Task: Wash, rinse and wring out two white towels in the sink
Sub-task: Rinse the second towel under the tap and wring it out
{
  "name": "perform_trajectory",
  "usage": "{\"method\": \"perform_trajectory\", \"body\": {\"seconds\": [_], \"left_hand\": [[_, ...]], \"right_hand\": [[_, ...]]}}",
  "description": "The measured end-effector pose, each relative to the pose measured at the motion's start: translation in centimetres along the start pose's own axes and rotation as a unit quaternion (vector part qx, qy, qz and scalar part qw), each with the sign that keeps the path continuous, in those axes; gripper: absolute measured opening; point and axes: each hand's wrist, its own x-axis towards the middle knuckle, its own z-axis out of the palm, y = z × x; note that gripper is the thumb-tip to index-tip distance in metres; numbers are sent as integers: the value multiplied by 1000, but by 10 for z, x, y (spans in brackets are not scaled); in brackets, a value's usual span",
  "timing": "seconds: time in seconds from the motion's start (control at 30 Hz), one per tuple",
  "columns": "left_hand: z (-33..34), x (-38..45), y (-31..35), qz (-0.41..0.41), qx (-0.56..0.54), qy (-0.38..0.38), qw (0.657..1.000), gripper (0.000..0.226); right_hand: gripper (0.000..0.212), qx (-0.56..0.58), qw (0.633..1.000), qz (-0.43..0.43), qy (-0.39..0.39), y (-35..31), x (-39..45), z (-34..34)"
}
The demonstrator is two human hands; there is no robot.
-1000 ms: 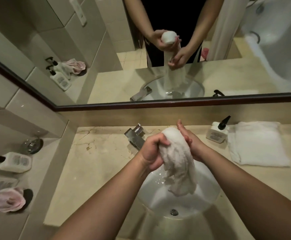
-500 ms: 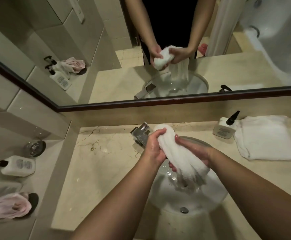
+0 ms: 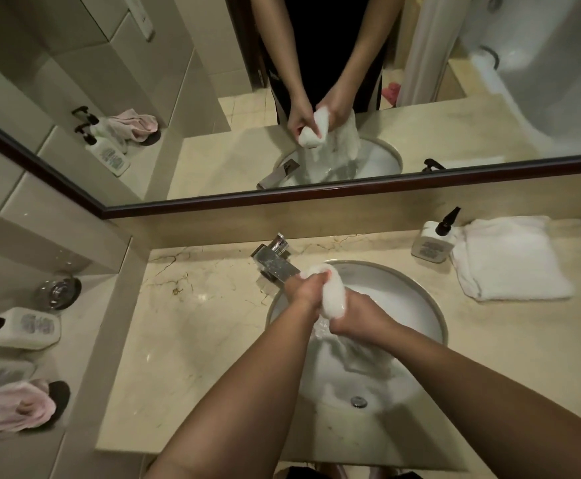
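Observation:
A wet white towel (image 3: 334, 295) is bunched between both hands over the round white sink (image 3: 416, 302). My left hand (image 3: 304, 288) grips its upper end just below the faucet (image 3: 275, 262). My right hand (image 3: 354, 314) grips the towel lower down, and the loose tail (image 3: 361, 354) hangs blurred into the basin. A second white towel (image 3: 510, 259) lies folded on the counter at the right.
A white pump bottle (image 3: 432, 242) stands between the sink and the folded towel. The sink drain (image 3: 358, 401) is at the front of the basin. On the left ledge lie another pump bottle (image 3: 26, 328), a pink cloth (image 3: 12, 407) and a metal dish (image 3: 59, 292). A mirror runs above the counter.
Both hands have lowered the towel toward the basin and closed together on its upper end. More of the towel now hangs down into the sink.

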Motion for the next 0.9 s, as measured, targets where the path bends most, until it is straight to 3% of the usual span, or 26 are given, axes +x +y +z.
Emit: {"method": "perform_trajectory", "body": {"seconds": [0.13,0.23,0.3,0.37,0.43,0.53,0.6,0.7,0.77,0.83,0.9], "left_hand": [[2,-3,-3,21,50,42,998,32],[5,-6,-5,45,69,69,994,31],[5,-13,-1,10,49,-27,998,24],[0,-12,6,-44,-82,-154,984,30],[-9,-10,12,-65,-183,-211,958,30],[-16,-7,14,-47,-232,-290,927,17],[-15,-5,16,-42,-245,-330,911,22],[-11,5,24,-35,-212,-377,901,72],[-5,11,29,-19,-176,-424,888,103],[3,13,37,-11,-157,-466,871,113],[10,9,43,-5,-153,-488,859,104]], "right_hand": [[43,-132,989,3,68,-2,6,12],[42,-152,984,-13,90,1,9,14],[37,-96,992,-14,77,6,7,6],[30,48,997,-10,60,11,4,-7],[27,186,982,14,40,13,2,-23],[39,353,934,52,-22,14,-1,-42],[42,430,897,65,-81,14,-2,-50],[33,503,838,69,-201,11,1,-55],[40,555,786,45,-270,11,3,-56],[45,602,731,22,-319,9,5,-55],[42,641,683,7,-350,9,5,-55]]}}
